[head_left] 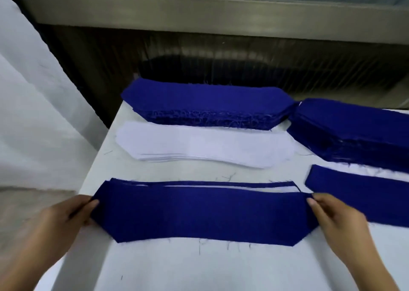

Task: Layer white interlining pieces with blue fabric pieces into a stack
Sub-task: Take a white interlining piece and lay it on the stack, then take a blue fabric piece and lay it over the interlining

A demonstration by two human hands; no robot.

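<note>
Right blue stack [354,133] cut by right edge, white interlining [277,189] mostly hidden under top blue piece [199,215]

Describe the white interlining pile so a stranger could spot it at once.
Start at the white table. Near its far edge lies a thick blue stack; the interlining pile sits just in front of it, towards the viewer. It is the only white-topped pile, and much thinner than that blue stack.

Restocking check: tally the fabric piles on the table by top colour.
Blue-topped: 4 (far stack, right stack, right piece, near stack)
White-topped: 1 (interlining pile)
Total: 5
</note>
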